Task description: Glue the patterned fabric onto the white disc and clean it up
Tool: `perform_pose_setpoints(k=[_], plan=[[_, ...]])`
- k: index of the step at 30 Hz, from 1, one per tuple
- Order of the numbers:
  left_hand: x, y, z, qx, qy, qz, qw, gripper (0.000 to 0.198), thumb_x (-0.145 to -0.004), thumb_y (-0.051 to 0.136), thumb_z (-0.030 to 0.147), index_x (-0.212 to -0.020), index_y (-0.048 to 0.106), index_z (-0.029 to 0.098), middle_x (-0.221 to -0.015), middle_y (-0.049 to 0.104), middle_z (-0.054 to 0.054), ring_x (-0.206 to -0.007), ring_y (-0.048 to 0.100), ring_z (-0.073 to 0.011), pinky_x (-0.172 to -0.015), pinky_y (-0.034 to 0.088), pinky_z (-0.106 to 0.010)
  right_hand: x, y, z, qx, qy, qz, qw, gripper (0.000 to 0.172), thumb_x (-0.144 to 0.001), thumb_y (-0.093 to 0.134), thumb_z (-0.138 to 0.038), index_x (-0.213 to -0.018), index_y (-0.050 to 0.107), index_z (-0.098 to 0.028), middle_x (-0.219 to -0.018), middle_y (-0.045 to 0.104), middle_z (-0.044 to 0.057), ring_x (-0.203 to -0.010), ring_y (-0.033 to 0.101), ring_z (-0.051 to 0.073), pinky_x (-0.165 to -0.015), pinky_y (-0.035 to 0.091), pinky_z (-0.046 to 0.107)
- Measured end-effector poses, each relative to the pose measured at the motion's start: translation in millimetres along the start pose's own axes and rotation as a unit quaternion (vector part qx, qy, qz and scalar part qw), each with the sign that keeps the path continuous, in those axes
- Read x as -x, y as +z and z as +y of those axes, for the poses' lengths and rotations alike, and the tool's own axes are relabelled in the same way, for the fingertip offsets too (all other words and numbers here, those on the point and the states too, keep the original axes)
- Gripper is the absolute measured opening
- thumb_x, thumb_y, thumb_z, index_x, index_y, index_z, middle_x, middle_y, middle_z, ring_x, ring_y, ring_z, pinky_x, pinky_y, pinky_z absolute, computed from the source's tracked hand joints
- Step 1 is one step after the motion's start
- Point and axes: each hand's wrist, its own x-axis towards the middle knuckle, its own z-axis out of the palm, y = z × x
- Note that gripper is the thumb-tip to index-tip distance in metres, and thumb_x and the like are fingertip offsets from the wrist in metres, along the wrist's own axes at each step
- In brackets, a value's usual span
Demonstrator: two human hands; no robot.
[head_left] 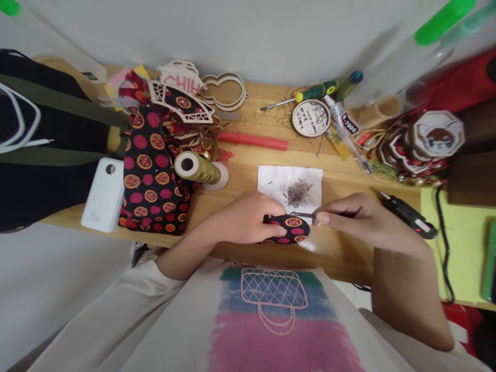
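Note:
My left hand (pixel 258 219) grips a rounded piece of black patterned fabric (pixel 293 232) with magenta and orange circles, thumb on top and fingers curled behind. In my right hand (pixel 349 217), a thin dark metal tool (pixel 302 214) is pinched between thumb and fingers. Its tip lies along the fabric's upper edge, close to my left fingers. Whether it has one prong or two is too small to tell. Just beyond both hands, a white cloth square (pixel 267 178) with a zigzag edge bears a small heap of greyish dried crumbs (pixel 298 192).
Left of my hands stand a gold thread spool (pixel 203 173), a folded patterned cloth (pixel 149 170) and a white power bank (pixel 103 196). A red stick (pixel 253 140) lies behind. Rightward are a hot glue gun (pixel 413 214), a glue tube (pixel 344 119) and a screwdriver (pixel 315 92).

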Motion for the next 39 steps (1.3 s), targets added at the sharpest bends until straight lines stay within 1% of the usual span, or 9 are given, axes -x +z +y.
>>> perform_pose_setpoints(k=[4, 6, 9, 14, 20, 28, 34, 39], plan=[[-0.1, -0.2, 0.1, -0.009, -0.003, -0.005, 1.000, 0.017, -0.075, 0.059, 0.018, -0.058, 0.057, 0.014, -0.058, 0.053, 0.003, -0.055, 0.042, -0.0078, -0.054, 0.026, -0.022, -2.1, 1.5, -1.7, -0.010, -0.013, -0.008, 1.000, 0.036, -0.081, 0.058, -0.047, -0.060, 0.066, -0.018, -0.049, 0.044, -0.003, -0.048, 0.031, 0.007, -0.041, 0.026, 0.021], [-0.2, -0.4, 0.7, -0.012, -0.002, -0.007, 1.000, 0.017, -0.075, 0.059, 0.017, -0.059, 0.057, 0.014, -0.059, 0.054, 0.003, -0.055, 0.042, -0.0079, -0.054, 0.026, -0.022, -2.6, 2.1, -2.9, -0.011, -0.014, -0.012, 1.000, 0.037, -0.081, 0.058, -0.048, -0.060, 0.065, -0.018, -0.049, 0.042, -0.003, -0.048, 0.030, 0.007, -0.041, 0.026, 0.021], [-0.3, -0.9, 1.8, -0.007, -0.002, -0.006, 1.000, 0.018, -0.074, 0.059, 0.016, -0.056, 0.055, 0.014, -0.057, 0.052, 0.003, -0.054, 0.041, -0.0078, -0.054, 0.026, -0.022, -2.6, 2.6, -4.0, -0.005, -0.012, -0.020, 1.000, 0.037, -0.082, 0.057, -0.048, -0.062, 0.066, -0.018, -0.049, 0.040, -0.003, -0.048, 0.029, 0.008, -0.041, 0.026, 0.022], [-0.4, -0.7, 2.0, -0.005, 0.004, -0.007, 1.000, 0.019, -0.074, 0.059, 0.015, -0.055, 0.054, 0.014, -0.056, 0.051, 0.004, -0.054, 0.041, -0.0080, -0.054, 0.025, -0.022, -2.8, 2.8, -4.9, -0.002, -0.019, -0.015, 1.000, 0.040, -0.082, 0.056, -0.049, -0.058, 0.063, -0.018, -0.047, 0.032, -0.004, -0.048, 0.024, 0.007, -0.039, 0.023, 0.022], [-0.1, 0.1, 1.4, -0.011, 0.009, -0.007, 1.000, 0.021, -0.074, 0.059, 0.015, -0.054, 0.053, 0.014, -0.056, 0.050, 0.004, -0.053, 0.041, -0.0077, -0.054, 0.024, -0.023, -2.8, 1.9, -3.8, 0.001, -0.018, -0.016, 1.000, 0.039, -0.082, 0.056, -0.047, -0.056, 0.061, -0.017, -0.048, 0.031, -0.003, -0.049, 0.023, 0.007, -0.040, 0.022, 0.022], [-0.4, 0.7, 0.9, -0.017, 0.010, -0.012, 1.000, 0.020, -0.076, 0.059, 0.018, -0.058, 0.056, 0.014, -0.060, 0.056, 0.002, -0.056, 0.045, -0.0083, -0.055, 0.026, -0.023, -1.3, 3.1, -1.2, -0.014, -0.007, -0.005, 1.000, 0.035, -0.080, 0.060, -0.043, -0.057, 0.062, -0.018, -0.050, 0.040, -0.003, -0.049, 0.030, 0.007, -0.042, 0.025, 0.021], [-0.6, 0.3, 2.5, -0.020, 0.007, -0.006, 1.000, 0.022, -0.077, 0.058, 0.019, -0.056, 0.053, 0.014, -0.057, 0.053, 0.002, -0.055, 0.043, -0.0080, -0.053, 0.025, -0.023, -1.1, 3.5, -2.7, -0.018, -0.008, 0.000, 1.000, 0.036, -0.081, 0.059, -0.044, -0.056, 0.063, -0.018, -0.048, 0.049, -0.003, -0.046, 0.034, 0.007, -0.040, 0.026, 0.021], [-0.3, 0.0, 2.7, -0.028, 0.006, -0.004, 1.000, 0.022, -0.076, 0.059, 0.018, -0.055, 0.053, 0.014, -0.056, 0.051, 0.003, -0.054, 0.042, -0.0074, -0.053, 0.025, -0.023, -0.8, 2.6, -3.6, -0.016, -0.019, -0.004, 1.000, 0.031, -0.081, 0.059, -0.044, -0.069, 0.073, -0.019, -0.053, 0.056, -0.003, -0.047, 0.040, 0.008, -0.042, 0.031, 0.021]])
